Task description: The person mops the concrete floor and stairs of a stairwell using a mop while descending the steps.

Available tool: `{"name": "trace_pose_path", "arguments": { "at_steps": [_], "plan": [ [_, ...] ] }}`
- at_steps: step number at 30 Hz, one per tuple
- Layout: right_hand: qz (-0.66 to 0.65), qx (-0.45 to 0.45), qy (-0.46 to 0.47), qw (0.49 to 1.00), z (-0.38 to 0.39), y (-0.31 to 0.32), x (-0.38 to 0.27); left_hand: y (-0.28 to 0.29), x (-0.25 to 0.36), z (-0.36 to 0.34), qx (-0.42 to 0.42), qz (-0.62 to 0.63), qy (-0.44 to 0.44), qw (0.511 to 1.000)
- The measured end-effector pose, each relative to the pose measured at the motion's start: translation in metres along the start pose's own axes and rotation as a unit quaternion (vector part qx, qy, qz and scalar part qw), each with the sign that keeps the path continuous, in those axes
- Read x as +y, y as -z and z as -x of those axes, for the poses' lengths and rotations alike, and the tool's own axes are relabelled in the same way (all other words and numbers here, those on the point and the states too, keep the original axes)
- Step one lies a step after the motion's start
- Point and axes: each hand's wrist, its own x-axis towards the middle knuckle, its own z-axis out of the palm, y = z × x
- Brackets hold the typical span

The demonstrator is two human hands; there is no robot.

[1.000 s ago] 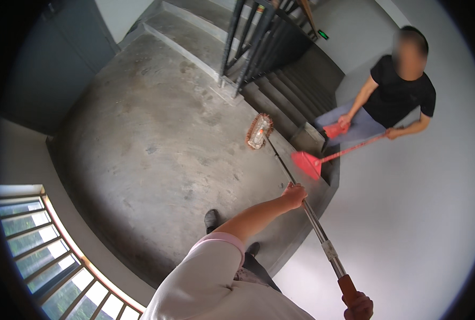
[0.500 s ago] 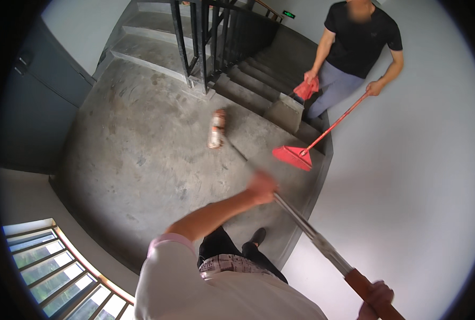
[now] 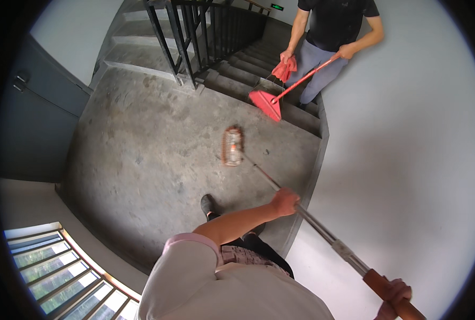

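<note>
My left hand (image 3: 285,200) is closed round the middle of a steel mop pole (image 3: 320,229). At lower right, my right hand (image 3: 395,296) grips the orange-brown handle (image 3: 377,284) of the same pole. The pole's far end carries a flat mop head (image 3: 231,140) with orange-and-white fringe, slightly blurred, on the concrete landing (image 3: 136,138). A red broom (image 3: 266,104), held by another person in a black top (image 3: 333,24), is at the landing's stair edge beyond the mop head. That person's other hand holds a red cloth (image 3: 284,69) above a metal dustpan, partly hidden.
Descending stairs (image 3: 234,69) lie behind the broom, with black railing (image 3: 179,40) beside steps going up (image 3: 131,53). A grey door (image 3: 40,117) is at left, a barred window (image 3: 56,266) at lower left, a white wall (image 3: 397,160) at right.
The mop head swept left, then came back toward me and slightly right. The other person's broom moved away from me and left. The view shifted, putting that person higher in the picture.
</note>
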Motion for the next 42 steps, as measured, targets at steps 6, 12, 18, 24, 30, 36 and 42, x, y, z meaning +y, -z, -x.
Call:
{"name": "trace_pose_path", "arguments": {
  "at_steps": [6, 12, 18, 24, 30, 36, 42],
  "plan": [
    [-0.227, -0.136, 0.217, 0.940, -0.047, 0.064, -0.004, 0.006, 0.079, -0.029, 0.063, 0.035, 0.023, 0.997],
    [-0.357, -0.145, 0.216, 0.897, -0.118, 0.096, 0.012, 0.044, 0.103, 0.029, 0.114, -0.051, 0.120, 0.985],
    [-0.461, -0.304, 0.045, 0.832, -0.094, 0.018, 0.052, 0.074, 0.098, 0.175, 0.090, -0.115, 0.285, 0.947],
    [-0.454, -0.456, -0.125, 0.755, 0.015, -0.107, 0.100, 0.031, 0.044, 0.384, -0.001, -0.071, 0.452, 0.889],
    [-0.385, -0.512, -0.102, 0.761, 0.076, -0.057, 0.081, -0.018, 0.053, 0.425, -0.389, -0.074, 0.255, 0.882],
    [-0.247, -0.306, 0.095, 0.915, 0.037, 0.130, 0.025, -0.087, 0.137, 0.272, -0.108, -0.009, 0.050, 0.993],
    [-0.120, 0.135, 0.351, 0.919, 0.024, 0.235, 0.011, -0.099, 0.157, 0.113, 0.034, 0.080, 0.022, 0.996]
  ]
}}
